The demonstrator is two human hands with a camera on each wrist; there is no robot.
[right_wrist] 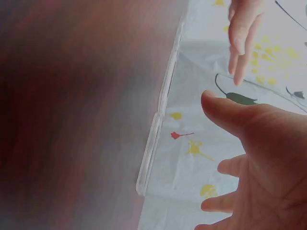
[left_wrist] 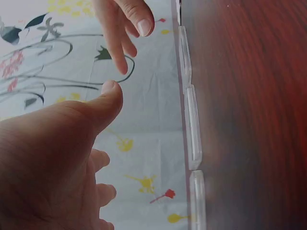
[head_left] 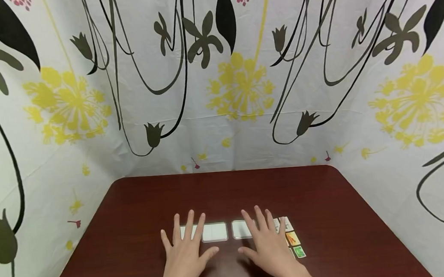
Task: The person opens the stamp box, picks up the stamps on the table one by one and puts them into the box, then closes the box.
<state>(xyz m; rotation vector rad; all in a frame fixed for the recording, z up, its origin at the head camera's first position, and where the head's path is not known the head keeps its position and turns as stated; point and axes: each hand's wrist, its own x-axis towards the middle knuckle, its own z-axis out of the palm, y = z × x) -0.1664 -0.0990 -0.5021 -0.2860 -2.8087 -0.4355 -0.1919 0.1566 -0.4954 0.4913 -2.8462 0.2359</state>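
Flower-printed cloth (head_left: 226, 151) hangs beyond the far edge of the dark red worktop (head_left: 226, 194). Well short of that edge, the left hand (head_left: 185, 257) and right hand (head_left: 270, 251) hover, spread wide. Clear cases (head_left: 215, 232) lie in a row parallel to it, partly hidden; small picture cards (head_left: 293, 238) lie towards the worktop's right edge.

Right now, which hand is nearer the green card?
Right. In the head view, the right hand is just left of the green card; the left hand is farther left, beyond the right one.
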